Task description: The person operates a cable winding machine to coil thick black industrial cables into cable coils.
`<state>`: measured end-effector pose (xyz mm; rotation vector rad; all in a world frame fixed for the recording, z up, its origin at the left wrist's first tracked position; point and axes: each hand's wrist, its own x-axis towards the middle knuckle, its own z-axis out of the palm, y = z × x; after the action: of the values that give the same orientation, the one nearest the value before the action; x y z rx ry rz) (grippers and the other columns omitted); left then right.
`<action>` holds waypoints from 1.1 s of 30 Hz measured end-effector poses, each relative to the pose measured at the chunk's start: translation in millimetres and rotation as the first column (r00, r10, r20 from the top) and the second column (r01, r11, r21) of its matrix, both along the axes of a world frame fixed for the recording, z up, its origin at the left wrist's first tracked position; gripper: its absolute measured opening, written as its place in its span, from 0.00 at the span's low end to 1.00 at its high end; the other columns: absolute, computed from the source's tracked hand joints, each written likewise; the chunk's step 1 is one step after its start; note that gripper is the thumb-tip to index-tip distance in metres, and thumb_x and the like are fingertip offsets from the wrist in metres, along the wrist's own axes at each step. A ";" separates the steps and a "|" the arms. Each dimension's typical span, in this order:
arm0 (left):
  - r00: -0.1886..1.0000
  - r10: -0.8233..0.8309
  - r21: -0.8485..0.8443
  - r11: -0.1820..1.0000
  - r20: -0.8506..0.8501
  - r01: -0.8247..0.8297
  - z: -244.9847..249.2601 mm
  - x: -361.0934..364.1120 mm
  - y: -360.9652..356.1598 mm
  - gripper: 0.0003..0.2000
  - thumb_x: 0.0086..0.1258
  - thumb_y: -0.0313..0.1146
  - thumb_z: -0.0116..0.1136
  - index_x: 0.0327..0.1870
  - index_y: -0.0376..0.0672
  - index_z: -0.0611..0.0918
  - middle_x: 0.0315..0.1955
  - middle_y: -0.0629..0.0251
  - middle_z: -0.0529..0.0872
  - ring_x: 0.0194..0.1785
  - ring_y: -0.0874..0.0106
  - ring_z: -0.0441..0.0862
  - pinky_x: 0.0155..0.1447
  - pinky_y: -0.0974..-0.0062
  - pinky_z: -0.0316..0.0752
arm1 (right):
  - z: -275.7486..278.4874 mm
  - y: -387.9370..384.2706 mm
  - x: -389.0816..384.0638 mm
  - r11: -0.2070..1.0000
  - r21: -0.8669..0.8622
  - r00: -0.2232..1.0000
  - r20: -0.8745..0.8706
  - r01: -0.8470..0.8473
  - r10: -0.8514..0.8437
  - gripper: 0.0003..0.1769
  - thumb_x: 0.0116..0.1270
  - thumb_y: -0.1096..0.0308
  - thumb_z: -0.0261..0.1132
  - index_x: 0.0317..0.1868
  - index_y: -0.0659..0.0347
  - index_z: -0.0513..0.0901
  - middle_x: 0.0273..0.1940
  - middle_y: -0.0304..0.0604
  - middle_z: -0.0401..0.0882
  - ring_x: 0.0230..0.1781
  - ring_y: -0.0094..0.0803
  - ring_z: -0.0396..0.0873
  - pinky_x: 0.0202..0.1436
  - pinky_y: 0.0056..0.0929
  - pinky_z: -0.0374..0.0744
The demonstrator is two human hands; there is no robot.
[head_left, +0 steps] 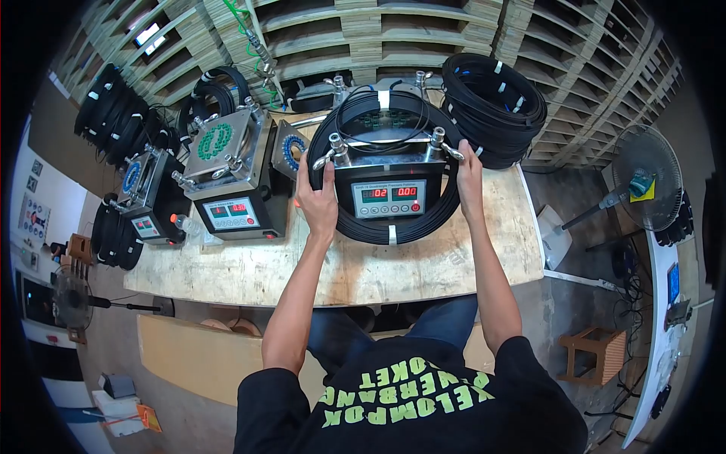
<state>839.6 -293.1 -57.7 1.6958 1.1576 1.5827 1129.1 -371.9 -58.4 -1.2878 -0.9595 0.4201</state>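
A large coil of black cable (423, 227), tied with white bands at top and bottom, stands tilted up around the front of a polishing machine (389, 169). Red digits glow on the machine's panel, framed by the loop. At the coil's left side my left hand (320, 198) is wrapped on the cable, its fingers pointing up. My right hand (470, 178) grips the opposite side, near the metal clamp knob (439, 136). A thinner loop of cable crosses the machine's top plate inside the coil.
Two similar machines stand left, one with a green ring of connectors (215, 141). A plastic bottle (185, 225) lies beside them on the wooden table (227, 280). Stacked black coils (491, 113) sit at right rear, others far left. Wooden pallets rise behind; a fan (646, 178) stands right.
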 end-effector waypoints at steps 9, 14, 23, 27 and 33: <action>0.999 0.002 0.028 1.000 -0.053 -0.001 3.7 -0.4 -3.3 0.33 0.80 0.51 0.61 0.72 0.30 0.71 0.60 0.44 0.82 0.64 0.57 0.80 0.70 0.63 0.71 | -1.4 -7.2 -3.1 1.000 -0.015 1.000 -0.029 0.008 -0.009 0.25 0.86 0.49 0.54 0.42 0.66 0.75 0.33 0.32 0.64 0.35 0.22 0.61 0.42 0.23 0.67; 0.985 -0.140 -0.107 0.986 -0.098 0.129 13.1 -14.3 -6.7 0.31 0.79 0.51 0.63 0.68 0.31 0.72 0.61 0.42 0.78 0.66 0.51 0.77 0.72 0.60 0.69 | 5.5 -10.2 6.0 0.997 -0.029 0.996 -0.052 -0.074 0.073 0.24 0.86 0.49 0.55 0.48 0.66 0.79 0.36 0.31 0.69 0.36 0.21 0.64 0.44 0.23 0.68; 0.914 -0.002 0.234 0.966 -0.407 0.106 66.5 -32.8 -9.7 0.10 0.78 0.32 0.63 0.43 0.32 0.84 0.28 0.58 0.79 0.36 0.59 0.76 0.44 0.61 0.72 | 60.3 -16.0 -16.7 0.960 0.138 0.940 0.207 0.244 -0.269 0.10 0.75 0.66 0.70 0.47 0.66 0.84 0.22 0.29 0.66 0.23 0.17 0.62 0.26 0.24 0.63; 0.897 -0.043 0.327 0.923 -0.441 0.205 60.3 -35.1 -1.2 0.07 0.78 0.28 0.62 0.45 0.32 0.82 0.33 0.53 0.80 0.36 0.59 0.78 0.40 0.63 0.73 | 58.2 -23.4 -34.2 0.985 0.047 0.959 0.224 0.167 -0.173 0.13 0.79 0.66 0.65 0.56 0.65 0.77 0.21 0.36 0.68 0.22 0.20 0.64 0.25 0.28 0.63; 0.882 -0.067 0.319 0.918 -0.466 0.238 67.9 -36.6 -1.3 0.07 0.77 0.26 0.60 0.39 0.31 0.81 0.33 0.52 0.81 0.40 0.56 0.77 0.44 0.61 0.73 | 65.7 -15.7 -34.2 0.977 0.005 0.944 0.258 0.212 -0.206 0.14 0.80 0.63 0.61 0.58 0.62 0.75 0.22 0.44 0.81 0.21 0.28 0.76 0.28 0.33 0.70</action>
<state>802.9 -294.4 10.2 2.4360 0.9256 1.4095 1094.9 -387.5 7.3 -1.4729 -1.0221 0.0997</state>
